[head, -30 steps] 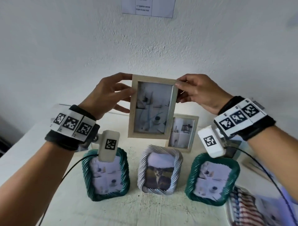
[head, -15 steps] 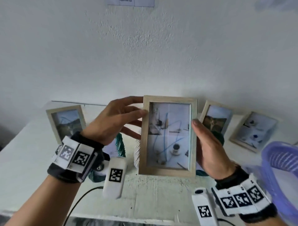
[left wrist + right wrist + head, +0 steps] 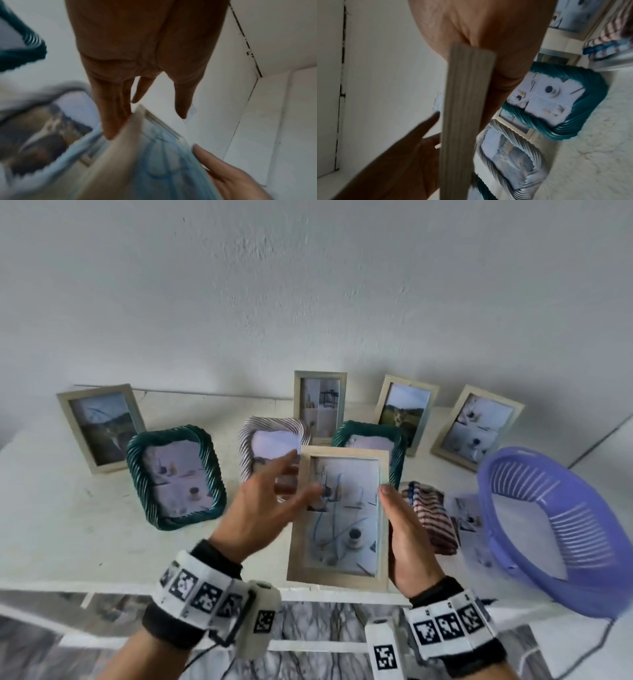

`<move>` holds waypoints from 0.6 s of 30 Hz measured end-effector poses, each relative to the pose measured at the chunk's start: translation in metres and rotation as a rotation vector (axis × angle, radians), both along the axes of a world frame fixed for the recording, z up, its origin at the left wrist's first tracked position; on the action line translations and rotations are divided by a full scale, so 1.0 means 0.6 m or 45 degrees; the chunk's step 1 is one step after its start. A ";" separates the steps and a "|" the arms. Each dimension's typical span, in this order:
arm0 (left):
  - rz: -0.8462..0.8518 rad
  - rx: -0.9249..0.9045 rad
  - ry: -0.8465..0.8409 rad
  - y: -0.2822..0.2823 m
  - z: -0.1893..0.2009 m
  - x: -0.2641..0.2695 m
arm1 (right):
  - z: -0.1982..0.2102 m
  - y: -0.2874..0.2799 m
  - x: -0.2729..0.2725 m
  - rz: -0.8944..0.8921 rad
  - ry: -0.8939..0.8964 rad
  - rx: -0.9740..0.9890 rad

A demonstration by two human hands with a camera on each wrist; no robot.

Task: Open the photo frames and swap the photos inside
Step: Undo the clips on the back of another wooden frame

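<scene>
I hold a light wooden photo frame [image 3: 339, 518] upright over the table's front edge, its photo facing me. My right hand [image 3: 394, 508] grips the frame's right side, thumb on the front and fingers hidden behind. My left hand [image 3: 291, 477] is at the frame's upper left with fingers straight and spread, blurred by motion. In the left wrist view its fingers [image 3: 113, 115] touch the frame's [image 3: 128, 155] top corner and the thumb stands apart. The right wrist view shows the frame's edge [image 3: 462, 121] running out of my right palm [image 3: 496, 40].
On the white table [image 3: 102, 542] stand two green rope frames [image 3: 176, 477] [image 3: 370, 436], a grey twisted frame [image 3: 270, 446] and several wooden frames along the back wall [image 3: 101, 428]. At the right are a striped cloth [image 3: 431, 515], loose photos [image 3: 469, 508] and a purple basket [image 3: 561, 529].
The frame has come down and toward me. My right hand shifted from its top corner to its right side. My left hand loosened from the left edge and spread its fingers.
</scene>
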State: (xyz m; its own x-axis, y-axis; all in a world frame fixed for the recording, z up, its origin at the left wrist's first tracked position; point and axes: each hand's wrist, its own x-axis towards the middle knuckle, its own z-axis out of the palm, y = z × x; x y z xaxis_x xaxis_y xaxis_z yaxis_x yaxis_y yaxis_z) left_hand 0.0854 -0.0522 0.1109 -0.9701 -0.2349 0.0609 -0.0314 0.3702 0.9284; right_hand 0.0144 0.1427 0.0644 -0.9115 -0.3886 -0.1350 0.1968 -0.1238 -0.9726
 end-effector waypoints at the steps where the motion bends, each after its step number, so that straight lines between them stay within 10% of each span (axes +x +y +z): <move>1: -0.042 -0.074 -0.045 0.020 -0.010 0.007 | -0.007 0.001 0.004 0.011 0.003 -0.086; 18: -0.102 0.736 0.016 0.072 -0.064 0.022 | -0.038 -0.001 0.042 0.073 -0.033 -0.009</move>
State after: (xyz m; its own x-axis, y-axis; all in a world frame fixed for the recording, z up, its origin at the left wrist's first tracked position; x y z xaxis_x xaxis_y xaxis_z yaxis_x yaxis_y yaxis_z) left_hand 0.0985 -0.0092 0.0723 -0.9863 -0.1591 -0.0436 -0.0117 -0.1957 0.9806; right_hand 0.0396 0.1419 0.0416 -0.8839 -0.4411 -0.1552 0.2288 -0.1184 -0.9663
